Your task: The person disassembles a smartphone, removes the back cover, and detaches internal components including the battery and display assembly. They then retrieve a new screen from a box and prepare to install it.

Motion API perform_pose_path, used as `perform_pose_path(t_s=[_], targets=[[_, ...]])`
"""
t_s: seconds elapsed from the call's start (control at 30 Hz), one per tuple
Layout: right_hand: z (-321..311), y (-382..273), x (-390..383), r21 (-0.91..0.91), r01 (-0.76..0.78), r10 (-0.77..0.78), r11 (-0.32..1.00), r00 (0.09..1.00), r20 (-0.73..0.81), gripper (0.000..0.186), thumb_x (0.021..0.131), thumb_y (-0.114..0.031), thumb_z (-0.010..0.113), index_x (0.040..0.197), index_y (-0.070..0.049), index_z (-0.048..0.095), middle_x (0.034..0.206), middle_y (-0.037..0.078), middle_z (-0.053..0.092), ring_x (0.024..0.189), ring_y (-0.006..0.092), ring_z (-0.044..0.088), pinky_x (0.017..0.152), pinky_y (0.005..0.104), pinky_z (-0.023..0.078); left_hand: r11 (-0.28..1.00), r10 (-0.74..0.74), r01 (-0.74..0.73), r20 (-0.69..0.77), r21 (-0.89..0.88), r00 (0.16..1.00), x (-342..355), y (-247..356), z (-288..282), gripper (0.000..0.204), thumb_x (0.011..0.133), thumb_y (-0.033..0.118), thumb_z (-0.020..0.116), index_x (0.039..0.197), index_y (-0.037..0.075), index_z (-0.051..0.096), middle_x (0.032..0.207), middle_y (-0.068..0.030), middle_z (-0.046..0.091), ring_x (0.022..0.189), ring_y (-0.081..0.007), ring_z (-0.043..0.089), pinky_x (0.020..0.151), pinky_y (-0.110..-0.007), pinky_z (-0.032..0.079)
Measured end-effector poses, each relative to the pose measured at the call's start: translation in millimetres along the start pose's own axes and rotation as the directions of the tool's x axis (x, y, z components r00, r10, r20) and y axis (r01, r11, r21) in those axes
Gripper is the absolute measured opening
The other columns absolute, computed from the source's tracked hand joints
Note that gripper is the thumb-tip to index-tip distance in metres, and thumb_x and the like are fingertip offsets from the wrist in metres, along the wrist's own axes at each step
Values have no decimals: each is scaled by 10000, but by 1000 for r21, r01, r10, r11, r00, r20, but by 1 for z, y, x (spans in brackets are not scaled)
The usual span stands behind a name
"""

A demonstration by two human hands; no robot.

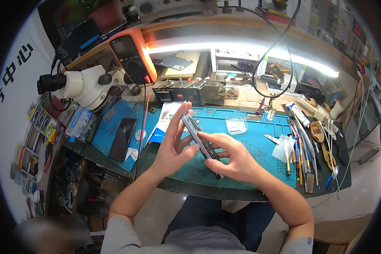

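Both hands hold a slim smartphone (195, 131) edge-on above the blue work mat (249, 146). My left hand (173, 144) grips its upper part, fingers wrapped along the far edge and thumb on the near side. My right hand (233, 156) clasps the lower part, index finger and thumb pressed along the phone's side. The phone is tilted, its top toward the back of the bench. Its lower end is hidden under my right palm.
A second dark phone (122, 139) lies on the mat at the left. A white microscope (82, 84) and an orange multimeter (131, 55) stand at the back left. A small clear tray (236, 125) sits mid-mat. Tweezers, pens and screwdrivers (305, 148) crowd the right side.
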State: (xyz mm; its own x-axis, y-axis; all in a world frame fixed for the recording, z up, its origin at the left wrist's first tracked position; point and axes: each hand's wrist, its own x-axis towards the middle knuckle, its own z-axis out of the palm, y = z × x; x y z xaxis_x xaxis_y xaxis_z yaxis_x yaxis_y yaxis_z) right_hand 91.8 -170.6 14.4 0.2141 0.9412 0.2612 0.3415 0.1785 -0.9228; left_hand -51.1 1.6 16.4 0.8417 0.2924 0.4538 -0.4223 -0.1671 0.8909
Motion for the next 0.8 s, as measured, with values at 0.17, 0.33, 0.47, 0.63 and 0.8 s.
perform_pose_path(t_s=[0.17,0.33,0.47,0.63,0.8], targets=[[2,2,-1,-1,2,-2,1000,1000,3,662,881,-151,694,1511,-116,493,1329,132,549,1131,240,621,968,422,570,999,-13,15,-58,32,998,-1,-2,4,905,803,-84,565,1610,107,202,1596,-129,289,1517,-316,287,1137,-462,459],[2,6,1,-30,17,-16,999,1000,19,673,867,-145,693,1511,-116,496,1330,139,547,1123,242,625,956,416,577,996,41,-34,-76,82,996,1,-10,2,793,805,-147,574,1523,88,333,1495,-89,322,1437,-257,371,1124,-435,485],[3,6,1,-20,22,-21,1000,999,25,672,861,-146,693,1504,-108,503,1325,140,548,1131,243,627,958,422,576,987,119,-106,-103,122,988,1,-17,2,764,784,-161,566,1484,76,373,1443,-85,344,1394,-236,413,1114,-432,503],[4,3,0,-11,13,-13,1000,999,31,672,852,-154,700,1495,-98,514,1322,139,552,1155,245,626,963,434,572,986,148,-133,-148,104,978,1,-19,5,664,808,-154,549,1422,67,432,1415,-98,379,1375,-237,437,1111,-423,508],[5,5,0,-67,45,-43,997,999,30,684,840,-189,710,1492,-107,522,1327,134,558,1164,251,623,950,432,573,981,185,-168,-197,102,963,5,-21,2,488,849,-154,530,1297,40,525,1328,-109,474,1336,-239,485,1081,-391,525]])
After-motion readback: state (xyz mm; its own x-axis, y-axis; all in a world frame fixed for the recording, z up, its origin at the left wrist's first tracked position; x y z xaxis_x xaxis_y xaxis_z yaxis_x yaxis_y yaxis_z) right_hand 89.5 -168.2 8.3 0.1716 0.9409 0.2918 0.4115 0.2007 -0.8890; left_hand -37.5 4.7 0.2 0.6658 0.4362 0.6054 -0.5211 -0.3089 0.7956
